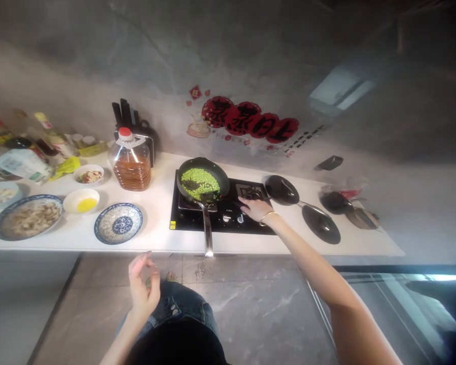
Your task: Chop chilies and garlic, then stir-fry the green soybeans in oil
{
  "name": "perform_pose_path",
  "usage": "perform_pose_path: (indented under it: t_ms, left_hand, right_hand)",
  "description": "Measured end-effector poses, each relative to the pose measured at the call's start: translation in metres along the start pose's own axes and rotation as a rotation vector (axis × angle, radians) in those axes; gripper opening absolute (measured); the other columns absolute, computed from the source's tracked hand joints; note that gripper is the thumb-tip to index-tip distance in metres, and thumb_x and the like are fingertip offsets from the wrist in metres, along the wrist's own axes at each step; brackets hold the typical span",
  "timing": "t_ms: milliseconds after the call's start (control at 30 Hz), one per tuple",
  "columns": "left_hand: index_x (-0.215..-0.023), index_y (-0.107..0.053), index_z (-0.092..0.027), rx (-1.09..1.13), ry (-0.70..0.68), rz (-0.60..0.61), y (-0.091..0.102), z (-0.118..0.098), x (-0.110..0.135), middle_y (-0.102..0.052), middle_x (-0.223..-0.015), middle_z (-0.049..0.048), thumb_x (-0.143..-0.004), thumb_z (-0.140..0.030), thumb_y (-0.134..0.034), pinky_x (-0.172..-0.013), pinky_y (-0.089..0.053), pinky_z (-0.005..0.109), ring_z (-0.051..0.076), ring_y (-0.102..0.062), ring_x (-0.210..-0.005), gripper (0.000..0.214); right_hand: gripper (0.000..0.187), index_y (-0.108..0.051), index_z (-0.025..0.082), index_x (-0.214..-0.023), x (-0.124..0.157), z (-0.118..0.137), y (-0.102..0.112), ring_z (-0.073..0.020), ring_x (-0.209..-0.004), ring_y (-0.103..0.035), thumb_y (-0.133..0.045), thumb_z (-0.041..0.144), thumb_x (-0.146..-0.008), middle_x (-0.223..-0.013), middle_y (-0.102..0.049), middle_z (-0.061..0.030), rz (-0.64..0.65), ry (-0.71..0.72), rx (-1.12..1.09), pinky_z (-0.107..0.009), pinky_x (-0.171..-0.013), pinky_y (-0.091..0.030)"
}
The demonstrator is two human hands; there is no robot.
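My right hand [257, 209] is closed around the dark handle of a black spatula [211, 196], whose head rests among green peas [201, 180] in a black frying pan [219, 171]. The pan sits on the left burner of a black cooktop [228, 218], its steel handle reaching past the counter's front edge. In front of the counter, my left hand [144, 281] hangs in the air, fingers loosely bent and apart, holding nothing. Nearest to that hand is a blue-and-white plate [118, 223] with nothing on it.
Left on the counter are an oil jug [132, 170], a bowl of yellow liquid [81, 202], a bowl of chopped bits [89, 175] and a plate of pale slices [28, 218]. A knife block [148, 144] stands behind. Dark lids [321, 223] lie at right.
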State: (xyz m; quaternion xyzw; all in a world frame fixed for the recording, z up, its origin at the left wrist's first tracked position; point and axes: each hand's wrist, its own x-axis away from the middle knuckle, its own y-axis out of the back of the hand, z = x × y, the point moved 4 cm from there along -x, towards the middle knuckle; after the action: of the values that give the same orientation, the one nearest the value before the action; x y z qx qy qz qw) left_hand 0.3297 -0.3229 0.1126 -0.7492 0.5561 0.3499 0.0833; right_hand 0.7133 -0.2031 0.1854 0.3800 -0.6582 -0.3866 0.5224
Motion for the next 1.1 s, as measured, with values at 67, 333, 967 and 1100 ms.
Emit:
perform_pose_path:
  t_ms: [67,333,967,1100]
  left_hand:
    - [-0.118,-0.052,-0.019,-0.006,0.005,-0.006,0.001,0.000,0.000,-0.056,-0.082,0.0020,-0.082,-0.009,-0.056,-0.088,-0.048,0.042,0.022,-0.059,-0.097,0.038]
    - [-0.122,-0.051,-0.018,-0.037,0.030,0.005,-0.004,-0.001,-0.001,-0.055,-0.083,0.0023,-0.082,-0.009,-0.055,-0.091,-0.047,0.043,0.023,-0.058,-0.100,0.041]
    - [-0.127,-0.043,-0.020,-0.031,-0.070,-0.187,0.003,-0.007,-0.007,-0.050,-0.125,0.0126,-0.085,-0.021,-0.054,-0.100,-0.042,0.051,0.026,-0.052,-0.119,0.043]
    - [-0.132,-0.041,-0.020,-0.036,-0.047,-0.194,0.012,-0.007,-0.007,-0.044,-0.138,0.0150,-0.088,-0.027,-0.051,-0.110,-0.032,0.058,0.030,-0.042,-0.133,0.046]
  right_hand:
    - [0.050,-0.043,0.023,-0.148,-0.012,0.008,-0.009,-0.0268,-0.108,-0.067,-0.038,0.032,-0.099,-0.121,-0.069,-0.0126,0.002,-0.037,-0.007,-0.037,-0.090,-0.052]
    - [0.047,-0.048,0.019,-0.143,-0.072,0.024,-0.006,-0.0270,-0.108,-0.067,-0.034,0.029,-0.100,-0.120,-0.069,-0.0154,-0.191,-0.117,-0.104,-0.037,-0.091,-0.051]
    - [0.039,-0.063,0.033,-0.130,0.016,-0.048,0.003,-0.0239,-0.100,-0.070,-0.051,0.036,-0.093,-0.117,-0.072,-0.0030,-0.146,-0.063,-0.074,-0.034,-0.088,-0.053]
    - [0.039,-0.062,0.030,-0.132,0.014,-0.026,-0.008,-0.0254,-0.106,-0.068,-0.050,0.033,-0.094,-0.121,-0.070,-0.0057,-0.120,-0.072,-0.088,-0.036,-0.093,-0.052]
